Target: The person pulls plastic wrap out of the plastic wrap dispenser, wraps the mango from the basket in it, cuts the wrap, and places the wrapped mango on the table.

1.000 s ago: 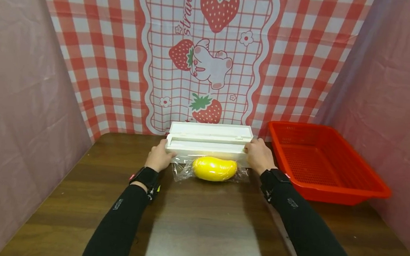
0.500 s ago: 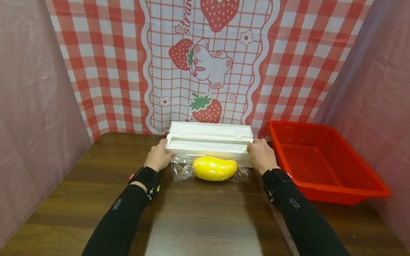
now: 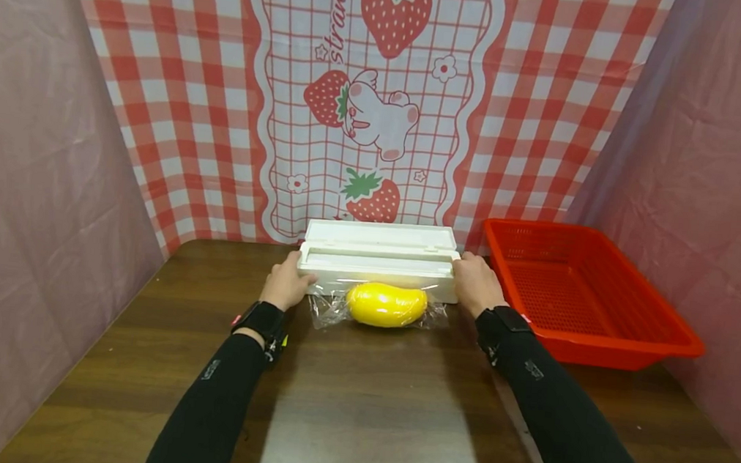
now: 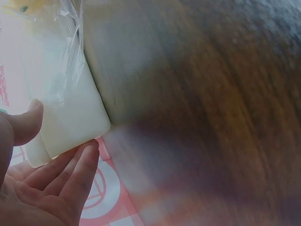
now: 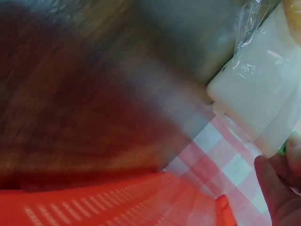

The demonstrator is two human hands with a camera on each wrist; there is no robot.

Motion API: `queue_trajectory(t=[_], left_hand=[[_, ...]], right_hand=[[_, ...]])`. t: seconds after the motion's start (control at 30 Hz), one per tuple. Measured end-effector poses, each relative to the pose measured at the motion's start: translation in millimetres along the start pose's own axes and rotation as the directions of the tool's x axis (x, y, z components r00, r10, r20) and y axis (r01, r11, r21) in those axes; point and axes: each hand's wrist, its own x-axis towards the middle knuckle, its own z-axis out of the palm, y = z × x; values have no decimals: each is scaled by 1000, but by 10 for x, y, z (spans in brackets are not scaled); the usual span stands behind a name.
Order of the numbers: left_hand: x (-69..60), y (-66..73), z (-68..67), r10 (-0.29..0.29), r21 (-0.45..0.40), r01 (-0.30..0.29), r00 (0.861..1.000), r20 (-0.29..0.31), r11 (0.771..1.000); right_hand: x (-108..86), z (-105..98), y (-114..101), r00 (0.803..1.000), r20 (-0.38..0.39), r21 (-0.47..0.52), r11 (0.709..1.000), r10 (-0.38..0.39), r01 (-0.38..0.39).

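Note:
A long white box with its lid raised lies at the back of the table. Against its front is a yellow mango-shaped item under clear film. My left hand holds the box's left end, thumb in front; in the left wrist view the fingers of that hand lie along the end of the box. At the right end, my right hand touches the box; in the right wrist view the hand's fingertips are at the corner of the box.
A red plastic basket stands on the wooden table to the right, close to my right forearm. Behind the box hangs a red-and-white checked cloth with strawberries, and pink cloths hang on both sides.
My right hand has shifted slightly to the right, from the box's top edge to its right end. My left hand, the box and the yellow item have hardly moved.

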Motion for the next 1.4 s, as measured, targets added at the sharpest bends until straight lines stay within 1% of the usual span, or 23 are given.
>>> queue_trajectory(t=[0.17,0.37,0.47,0.6,0.77,0.83,0.9,0.97,1.07,1.13,1.17,1.2,1.23,1.27,1.37,1.4], left_hand=[[2,-10,-4,2,-1,-2,1000,-3,1000],[13,-3,3,0,-14,0,1000,20,1000],[23,-3,-1,6,-35,-5,999,35,999],[27,-1,-25,36,-59,-32,997,65,998],[16,-2,-95,78,-66,-72,993,93,995],[20,-9,-129,91,-62,-84,990,112,995],[27,-10,-171,102,-54,-95,985,138,994],[39,1,-221,105,-52,-97,979,174,994],[44,22,-291,104,-81,-87,967,231,993],[44,32,-321,97,-113,-70,964,248,991],[39,38,-330,89,-132,-58,964,250,990],[32,43,-335,91,-141,-57,966,243,988],[24,49,-338,88,-145,-55,969,231,988],[13,62,-337,95,-141,-65,973,213,988],[-20,111,-314,139,-106,-125,981,136,986],[-24,128,-295,171,-73,-164,980,102,984]], right_hand=[[-22,0,38,1000,-24,-8,1000,-8,8],[-28,-9,44,999,17,-3,1000,27,-27],[-26,-28,30,998,37,4,999,40,-41],[-39,-62,-6,997,57,-1,999,54,-54],[-52,-99,-83,995,75,-31,998,65,-63],[-44,-111,-114,997,61,-57,998,41,-37],[-36,-115,-138,999,34,-81,997,-8,10],[-37,-122,-168,998,-5,-95,993,-70,70],[-47,-117,-210,988,-39,-66,987,-150,147],[-58,-107,-236,981,-46,-35,982,-186,185],[-60,-98,-244,978,-48,-22,979,-202,201],[-65,-89,-251,976,-49,-10,977,-212,212],[-69,-77,-255,974,-50,-4,975,-222,222],[-73,-64,-256,972,-52,-2,973,-229,229],[-71,-19,-257,964,-84,-6,967,-253,253],[-69,-4,-256,960,-101,-7,965,-261,262]])
